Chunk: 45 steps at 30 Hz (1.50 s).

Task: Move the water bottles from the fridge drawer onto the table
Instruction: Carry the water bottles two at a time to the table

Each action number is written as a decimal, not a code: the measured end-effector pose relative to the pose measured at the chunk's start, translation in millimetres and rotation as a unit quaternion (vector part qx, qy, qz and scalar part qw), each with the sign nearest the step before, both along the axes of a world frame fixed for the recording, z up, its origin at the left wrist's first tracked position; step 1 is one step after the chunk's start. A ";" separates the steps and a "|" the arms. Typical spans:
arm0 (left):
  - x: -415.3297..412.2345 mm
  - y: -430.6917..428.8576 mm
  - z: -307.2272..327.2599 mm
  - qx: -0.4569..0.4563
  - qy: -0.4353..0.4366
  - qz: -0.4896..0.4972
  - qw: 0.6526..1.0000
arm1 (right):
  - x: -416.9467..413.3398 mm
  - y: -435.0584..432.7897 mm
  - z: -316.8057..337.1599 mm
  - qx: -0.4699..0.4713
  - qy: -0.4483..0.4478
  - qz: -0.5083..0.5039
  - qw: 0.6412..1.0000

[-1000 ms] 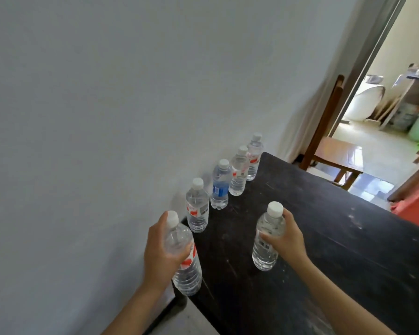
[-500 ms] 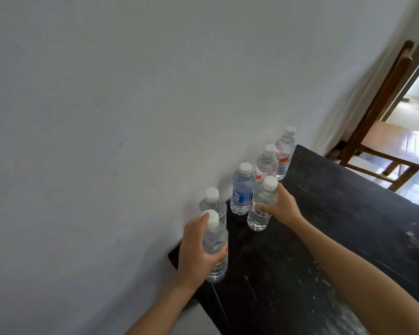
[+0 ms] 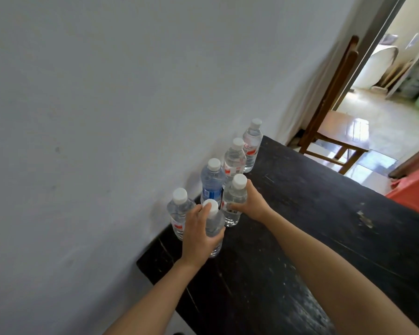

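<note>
Water bottle (image 3: 214, 224) nearest the camera, clear with a white cap, is gripped round its upper body by the left hand (image 3: 197, 235), its base low on the dark, scuffed worktop (image 3: 300, 226). Just beyond, the right hand (image 3: 252, 204) curls round a second bottle (image 3: 232, 201), upright, clear and white-capped. Behind them four stand in a row along the grey wall (image 3: 107, 117): a red-labelled bottle (image 3: 179, 213), a blue-labelled bottle (image 3: 212, 187), then the next bottle (image 3: 235, 160) and last bottle (image 3: 252, 143), both red-labelled. A wooden chair (image 3: 344, 126) stands past the far edge.
</note>
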<state>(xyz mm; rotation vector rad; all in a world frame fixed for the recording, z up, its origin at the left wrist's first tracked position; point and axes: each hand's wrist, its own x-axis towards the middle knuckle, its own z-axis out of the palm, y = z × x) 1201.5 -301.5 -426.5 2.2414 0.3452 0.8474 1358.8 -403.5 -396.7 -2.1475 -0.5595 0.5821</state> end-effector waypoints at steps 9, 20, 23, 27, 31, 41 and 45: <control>-2.8 -2.9 -2.6 0.040 -0.013 -0.027 0.999 | 0.7 -0.8 -1.8 -0.001 0.000 -0.004 1.000; -16.4 -1.2 6.8 0.080 0.011 -0.006 0.997 | -7.4 -1.4 0.8 0.012 -0.003 -0.015 1.000; -25.9 -1.6 8.5 0.066 0.050 0.020 0.996 | -11.0 -2.9 5.2 0.013 -0.002 -0.020 1.000; -45.9 6.4 13.3 0.095 0.059 0.030 0.993 | -17.3 -17.0 6.0 0.030 0.000 -0.040 0.999; -79.4 16.7 13.7 0.116 0.057 0.060 0.990 | -30.2 -35.8 -6.5 -0.009 0.004 -0.062 0.998; -124.5 36.8 8.5 0.131 0.076 0.048 0.987 | -86.7 -70.0 -18.7 -0.054 0.014 -0.123 0.991; -131.0 44.1 6.9 0.136 0.086 -0.009 0.987 | -132.9 -89.9 -10.5 -0.078 -0.009 -0.165 0.983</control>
